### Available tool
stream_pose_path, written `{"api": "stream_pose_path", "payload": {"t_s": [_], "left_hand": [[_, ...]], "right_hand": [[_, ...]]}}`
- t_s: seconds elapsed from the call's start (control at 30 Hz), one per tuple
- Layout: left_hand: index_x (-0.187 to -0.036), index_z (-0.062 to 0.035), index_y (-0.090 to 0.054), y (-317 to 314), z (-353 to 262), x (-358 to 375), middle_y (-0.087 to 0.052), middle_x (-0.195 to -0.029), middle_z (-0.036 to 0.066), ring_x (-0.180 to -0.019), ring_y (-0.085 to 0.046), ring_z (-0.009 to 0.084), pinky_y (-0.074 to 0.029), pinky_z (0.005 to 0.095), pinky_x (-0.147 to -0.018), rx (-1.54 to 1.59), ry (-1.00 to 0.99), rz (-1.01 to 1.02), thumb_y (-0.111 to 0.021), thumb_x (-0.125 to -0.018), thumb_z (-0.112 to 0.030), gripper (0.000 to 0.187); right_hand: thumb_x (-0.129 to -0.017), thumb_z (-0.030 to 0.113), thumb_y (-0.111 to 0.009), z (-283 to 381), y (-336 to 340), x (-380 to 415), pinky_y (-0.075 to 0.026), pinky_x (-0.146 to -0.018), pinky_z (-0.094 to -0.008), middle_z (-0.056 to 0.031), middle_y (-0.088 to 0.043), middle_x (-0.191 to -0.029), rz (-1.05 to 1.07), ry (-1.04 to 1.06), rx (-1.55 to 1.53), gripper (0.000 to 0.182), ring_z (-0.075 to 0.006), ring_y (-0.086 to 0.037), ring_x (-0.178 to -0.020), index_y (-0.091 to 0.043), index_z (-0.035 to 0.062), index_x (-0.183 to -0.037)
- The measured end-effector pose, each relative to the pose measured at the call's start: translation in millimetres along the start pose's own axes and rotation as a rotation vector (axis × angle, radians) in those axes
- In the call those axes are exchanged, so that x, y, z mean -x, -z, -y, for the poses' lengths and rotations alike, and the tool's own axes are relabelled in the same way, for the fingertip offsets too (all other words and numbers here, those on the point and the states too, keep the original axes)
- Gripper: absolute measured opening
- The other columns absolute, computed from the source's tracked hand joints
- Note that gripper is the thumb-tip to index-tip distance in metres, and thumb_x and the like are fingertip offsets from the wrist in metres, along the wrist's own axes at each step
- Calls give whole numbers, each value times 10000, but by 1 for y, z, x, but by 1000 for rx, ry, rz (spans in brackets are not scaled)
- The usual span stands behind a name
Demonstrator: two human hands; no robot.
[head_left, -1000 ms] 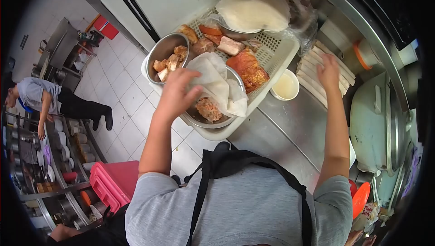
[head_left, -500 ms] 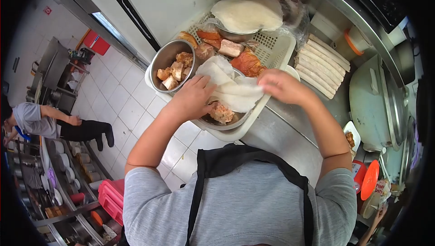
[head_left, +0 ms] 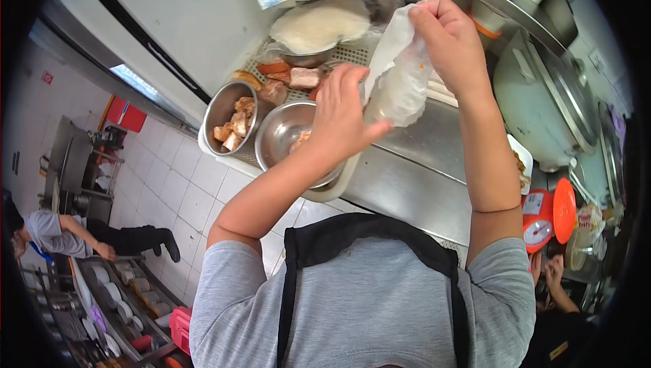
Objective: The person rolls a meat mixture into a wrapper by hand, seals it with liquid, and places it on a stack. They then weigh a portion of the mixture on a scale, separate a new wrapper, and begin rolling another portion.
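My right hand point(head_left: 449, 39) pinches the upper edge of a thin white wrapper sheet point(head_left: 400, 87), which hangs down over the metal counter. Close to the sheet's left side is my left hand point(head_left: 346, 110), its fingers spread, above a metal bowl point(head_left: 274, 134). A little meat filling point(head_left: 300, 140) shows in that bowl, partly hidden by my left forearm. Beside it a second metal bowl point(head_left: 212, 112) holds browned meat chunks point(head_left: 237, 125). Pale and reddish meat pieces point(head_left: 305, 78) lie behind them in a perforated tray point(head_left: 351, 54). A stack of white sheets point(head_left: 322, 21) rests on another bowl.
A large lidded pot point(head_left: 525, 100) stands at the right, with a red scale point(head_left: 538, 226) below it. A white dish point(head_left: 521, 158) holds food. A person point(head_left: 57, 232) is at the far left; another person's hands point(head_left: 555, 272) show at the lower right.
The sheet has been lifted from the bowl and carried right and up by my right hand. My left hand has moved right and opened. The view has shifted.
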State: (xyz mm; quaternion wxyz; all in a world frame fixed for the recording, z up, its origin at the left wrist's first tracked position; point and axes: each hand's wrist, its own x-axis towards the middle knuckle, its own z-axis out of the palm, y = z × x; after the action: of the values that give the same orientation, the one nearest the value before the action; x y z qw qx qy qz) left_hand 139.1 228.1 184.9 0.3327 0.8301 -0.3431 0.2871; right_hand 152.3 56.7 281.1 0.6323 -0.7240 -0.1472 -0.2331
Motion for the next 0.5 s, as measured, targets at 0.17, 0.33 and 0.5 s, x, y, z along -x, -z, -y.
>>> {"api": "stream_pose_path", "payload": {"t_s": [0.17,0.33,0.5], "left_hand": [[-838,-29,-529,6,-24,-41,-563,-814,22,-704,-519,78,-416,210,-601,849,432,235,-642,-781,-85,138],[-838,-32,-569,-13,-47,-69,-572,-763,-24,-685,-493,34,-406,182,-636,899,243,464,-615,-814,-120,102],[-803,-45,-597,-60,-65,-93,-541,-706,-55,-659,-449,35,-383,199,-590,806,302,475,-625,-815,-210,168]], "right_hand": [[-859,209,-550,2,80,25,-346,-424,-185,56,-524,-667,-121,-27,-3,170,-25,-431,-518,-555,41,-832],[-860,209,-557,-4,157,72,-373,-576,-184,49,-536,-740,-64,-212,113,161,-20,-452,-647,-565,50,-841],[-849,224,-578,-22,226,98,-383,-582,-192,52,-539,-732,0,-285,402,170,-36,-452,-645,-569,55,-855]]}}
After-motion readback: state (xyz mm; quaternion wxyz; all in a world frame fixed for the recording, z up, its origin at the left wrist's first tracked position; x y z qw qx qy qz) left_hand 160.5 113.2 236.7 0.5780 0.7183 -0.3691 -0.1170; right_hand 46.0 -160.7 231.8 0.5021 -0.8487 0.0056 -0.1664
